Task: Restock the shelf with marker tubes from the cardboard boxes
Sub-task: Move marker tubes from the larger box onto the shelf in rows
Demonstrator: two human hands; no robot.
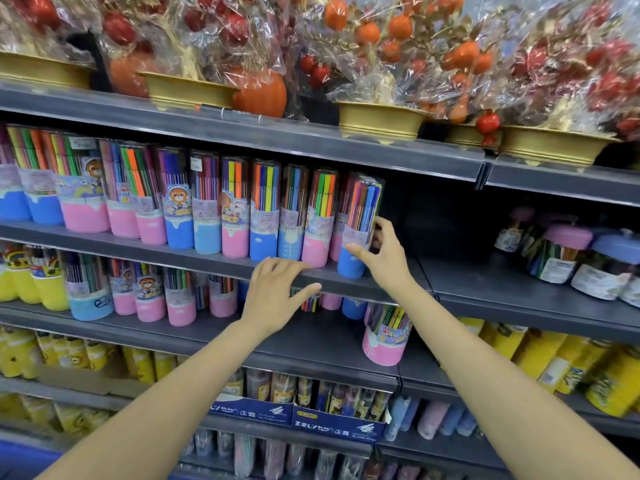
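Your right hand [384, 256] is on the last marker tube [356, 230] at the right end of the row on the second shelf [450, 275]: thumb across the front of its blue base, other fingers [386, 225] curled round its right side, so the fingers are gripping that tube. Tube stands upright at the shelf's front edge, touching the pink-based tube [317, 221] to its left.

Your left hand [277, 292] lies flat, palm down, on the front lip of the same shelf, just left of and below the blue tube. Its fingers are straight and slightly spread, holding nothing.

The row of pink- and blue-based tubes [207, 206] fills the shelf from the far left up to your right hand; right of it the shelf is bare dark metal up to the divider.

Shelf below: more tubes at left, one lone pink-based tube [386, 336] near the front right.

Next bay right: lidded jars [568, 252] of pens. Top shelf: wrapped fruit trees in gold pots [381, 121]. Blue display boxes [337, 426] sit lower down
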